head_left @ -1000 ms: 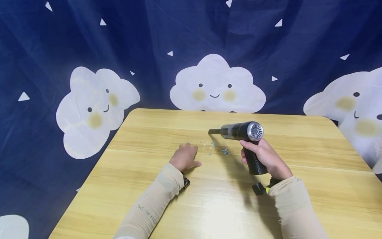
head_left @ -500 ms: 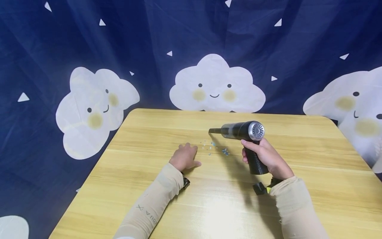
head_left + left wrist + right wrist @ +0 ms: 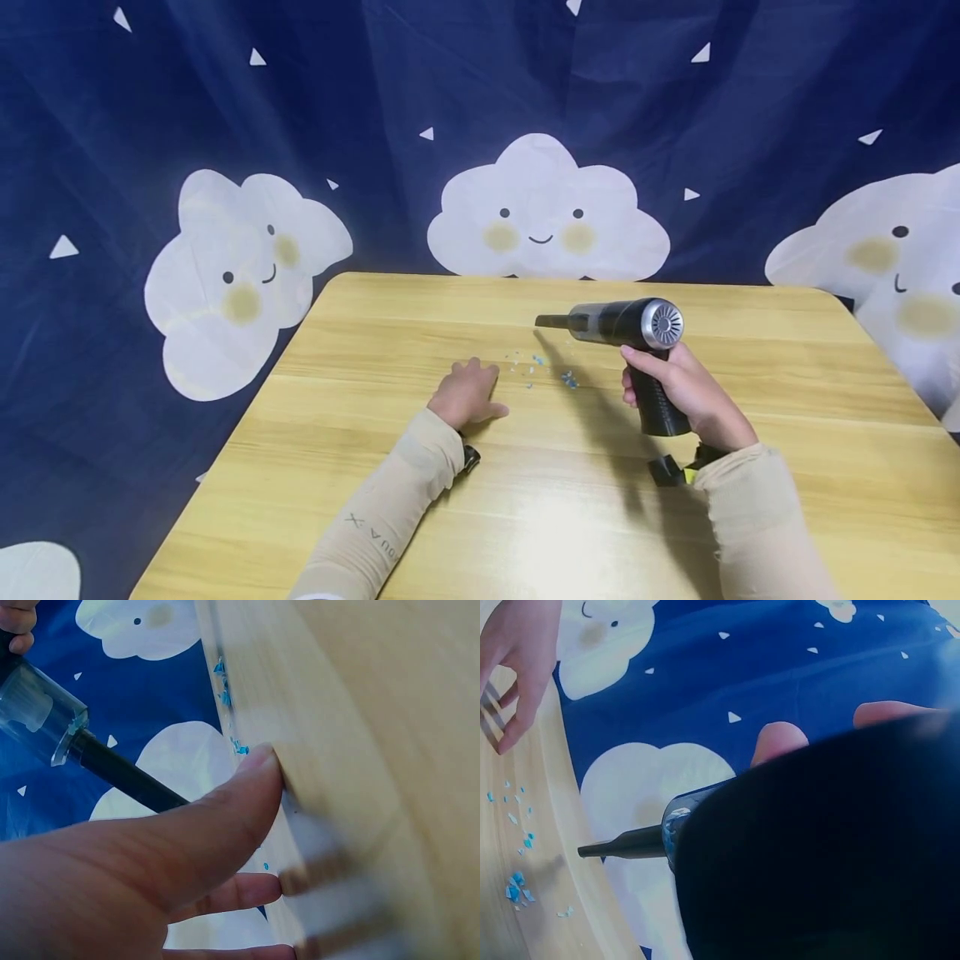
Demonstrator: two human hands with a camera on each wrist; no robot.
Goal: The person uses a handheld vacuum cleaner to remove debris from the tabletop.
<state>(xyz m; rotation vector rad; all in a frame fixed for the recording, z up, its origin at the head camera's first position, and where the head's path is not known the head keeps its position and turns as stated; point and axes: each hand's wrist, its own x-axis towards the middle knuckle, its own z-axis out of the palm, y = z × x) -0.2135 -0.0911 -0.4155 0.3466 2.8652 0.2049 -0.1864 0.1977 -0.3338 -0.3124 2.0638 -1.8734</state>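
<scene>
My right hand (image 3: 686, 387) grips the black handle of a handheld vacuum cleaner (image 3: 618, 323), which has a silver vented end cap and a clear section behind its flat nozzle. In the head view the nozzle points left, held above the table beyond small blue and white scraps (image 3: 569, 380). Some scraps show inside the clear section (image 3: 76, 724) in the left wrist view. My left hand (image 3: 467, 393) rests on the table just left of the scraps, fingers spread and fingertips touching the wood. In the right wrist view the vacuum's dark body hides most of my right hand.
The light wooden table (image 3: 337, 467) has rounded far corners. Behind it hangs a dark blue curtain (image 3: 390, 83) printed with white smiling clouds and small triangles. A black wrist device (image 3: 666, 471) sits below my right hand.
My right hand has shifted a little to the right with the vacuum cleaner, and its nozzle has risen slightly. The left hand stays where it was, beside the scraps.
</scene>
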